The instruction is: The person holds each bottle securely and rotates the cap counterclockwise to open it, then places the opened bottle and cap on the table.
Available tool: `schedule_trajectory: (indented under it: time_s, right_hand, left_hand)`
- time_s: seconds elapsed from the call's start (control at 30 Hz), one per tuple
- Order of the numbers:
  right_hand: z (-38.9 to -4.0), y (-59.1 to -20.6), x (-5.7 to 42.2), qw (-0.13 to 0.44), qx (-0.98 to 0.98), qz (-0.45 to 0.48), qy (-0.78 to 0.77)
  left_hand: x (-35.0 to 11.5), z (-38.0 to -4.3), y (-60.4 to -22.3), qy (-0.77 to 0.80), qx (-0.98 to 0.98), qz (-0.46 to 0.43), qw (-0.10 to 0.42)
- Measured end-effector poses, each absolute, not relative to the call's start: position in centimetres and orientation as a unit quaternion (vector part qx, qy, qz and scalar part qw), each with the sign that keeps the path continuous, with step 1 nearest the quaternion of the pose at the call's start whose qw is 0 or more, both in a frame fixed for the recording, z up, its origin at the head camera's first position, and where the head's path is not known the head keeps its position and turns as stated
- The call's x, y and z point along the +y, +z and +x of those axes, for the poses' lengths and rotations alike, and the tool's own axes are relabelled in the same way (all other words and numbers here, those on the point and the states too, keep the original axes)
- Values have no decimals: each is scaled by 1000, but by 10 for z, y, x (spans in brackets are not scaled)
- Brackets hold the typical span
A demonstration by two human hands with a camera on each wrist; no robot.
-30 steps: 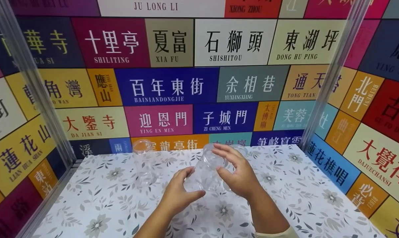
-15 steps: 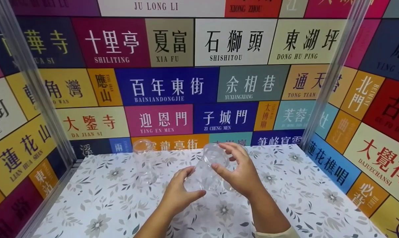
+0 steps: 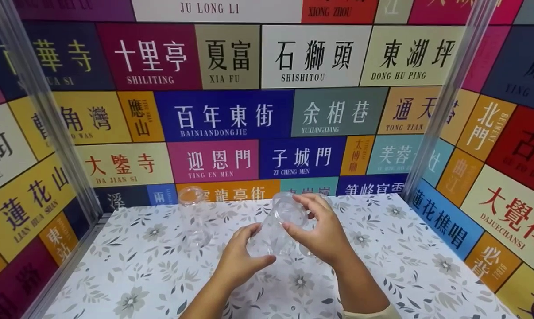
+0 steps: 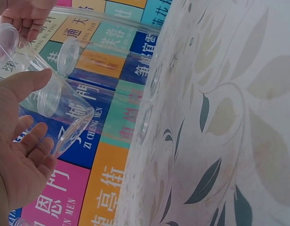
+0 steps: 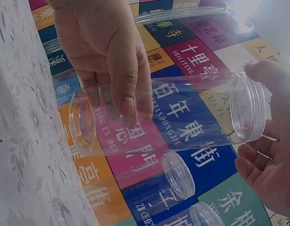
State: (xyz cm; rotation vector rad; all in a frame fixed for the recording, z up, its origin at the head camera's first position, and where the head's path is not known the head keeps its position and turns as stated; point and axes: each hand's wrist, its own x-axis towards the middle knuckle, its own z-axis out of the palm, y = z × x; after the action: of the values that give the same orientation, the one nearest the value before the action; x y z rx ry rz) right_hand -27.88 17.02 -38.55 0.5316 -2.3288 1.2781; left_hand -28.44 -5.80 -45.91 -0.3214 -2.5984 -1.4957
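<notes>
A clear plastic jar (image 5: 135, 117) is tilted between my hands, its ribbed round top end (image 5: 251, 108) toward the right hand. My left hand (image 3: 242, 254) holds the jar's body low down, thumb and fingers on opposite sides. At the top end, my right hand (image 3: 322, 230) grips the rim between thumb and fingers. The left wrist view has the left hand (image 4: 25, 141) around the jar's lower body, with the fingers of the right hand (image 4: 27, 19) at the upper end.
Another clear jar (image 3: 194, 221) stands upright on the table at the left. Beyond the held jar, two more clear jars appear in the right wrist view, one with its ribbed top (image 5: 178, 174) showing. A flowered cloth (image 3: 160, 274) covers the table, and a colourful sign wall (image 3: 227, 115) rises behind.
My right hand's fingers have bent in around the jar's top end, and its thumb has shifted a little left. The left hand stays in place.
</notes>
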Motion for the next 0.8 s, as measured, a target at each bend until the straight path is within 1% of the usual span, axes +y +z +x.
schedule_trajectory:
  time_s: [0.23,0.53,0.7,0.8]
  right_hand:
    - [-276,-385,171,197,-840,210,459]
    - [-276,-384,171,196,-827,251,464]
    - [-276,-384,172,196,-824,255,466]
    - [-276,-384,173,201,-828,242,464]
  left_hand:
    - [-57,-285,-459,-498,-858,-107,65]
    - [-57,-285,-459,-503,-856,-105,63]
    - [-57,-285,-459,-502,-856,-105,63]
    - [-57,-285,-460,-501,-856,-107,66]
